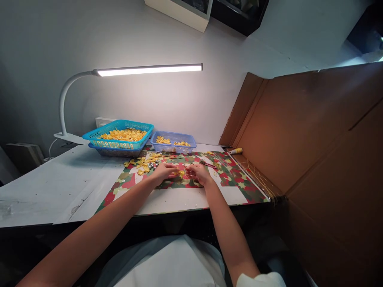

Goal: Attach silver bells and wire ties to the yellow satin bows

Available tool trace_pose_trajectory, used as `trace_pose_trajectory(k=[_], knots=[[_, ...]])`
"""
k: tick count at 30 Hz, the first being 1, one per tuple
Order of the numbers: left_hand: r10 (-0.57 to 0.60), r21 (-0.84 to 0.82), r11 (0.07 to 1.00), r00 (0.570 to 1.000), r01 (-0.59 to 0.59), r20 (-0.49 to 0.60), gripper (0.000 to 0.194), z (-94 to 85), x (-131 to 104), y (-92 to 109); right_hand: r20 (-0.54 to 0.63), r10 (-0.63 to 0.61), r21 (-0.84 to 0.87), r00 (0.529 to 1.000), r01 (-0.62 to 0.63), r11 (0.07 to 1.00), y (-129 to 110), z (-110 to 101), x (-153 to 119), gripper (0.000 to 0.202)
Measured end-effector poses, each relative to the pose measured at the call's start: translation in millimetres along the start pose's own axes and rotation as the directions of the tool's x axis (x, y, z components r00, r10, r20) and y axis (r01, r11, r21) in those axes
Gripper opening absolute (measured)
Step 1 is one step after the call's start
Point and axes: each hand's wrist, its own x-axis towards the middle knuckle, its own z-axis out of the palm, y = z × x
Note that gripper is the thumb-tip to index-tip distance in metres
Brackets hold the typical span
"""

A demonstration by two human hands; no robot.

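Observation:
Over the camouflage-patterned sheet (236, 175), my left hand (165, 172) is closed in a pinch at a small yellow ribbon bow (181, 173). My right hand (198, 173) faces it from the other side of the bow, fingers curled together; whatever they pinch is too small to make out. Loose yellow bows (144, 164) lie in a pile left of my left hand. Beside its knuckles are several small silver bells (153, 165). Just beyond my right hand rests a red-handled tool (208, 164), next to a patch of tiny gold pieces (218, 166).
A turquoise basket (89, 137) of yellow bows sits stacked on another basket at the back left. Beside it stands a blue-violet basket (176, 148) with more bows. A lamp (149, 70) reaches over the table. Cardboard (314, 131) walls the right side, with a small roll (235, 151) near it.

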Motion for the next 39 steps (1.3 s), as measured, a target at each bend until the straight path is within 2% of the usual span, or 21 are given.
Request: trace_pose_trajectory(k=[3,7,14,21,27,39], knots=[[-0.043,-0.007,0.999,0.999,0.043,0.026,0.029,-1.1,0.8,0.4,0.124,0.151,0.005,0.981,-0.153,0.988,-5.8,-4.0,-5.4,0.019],[-0.059,0.013,0.998,0.996,0.059,0.06,0.03,-1.9,0.6,-0.4,0.176,0.208,0.038,0.962,-0.218,0.975,-12.9,-8.7,-10.8,0.016],[0.055,0.074,0.995,0.995,-0.062,0.087,0.026,-0.4,2.6,-5.2,0.172,0.137,0.078,0.975,-0.152,0.985,-11.4,-3.3,-9.8,0.017],[0.154,0.164,0.971,0.981,-0.173,0.12,0.026,1.2,3.2,-8.1,0.162,0.104,-0.039,0.981,-0.099,0.994,3.9,4.0,-1.0,0.022],[0.213,0.213,0.948,0.968,-0.238,0.133,0.025,0.6,4.2,-9.6,0.135,0.107,-0.134,0.985,-0.089,0.987,13.7,5.7,5.3,0.018],[0.295,0.299,0.892,0.937,-0.34,0.185,0.025,-1.2,9.0,-15.6,0.094,0.041,-0.184,0.995,-0.023,0.983,22.1,9.2,8.5,0.02]])
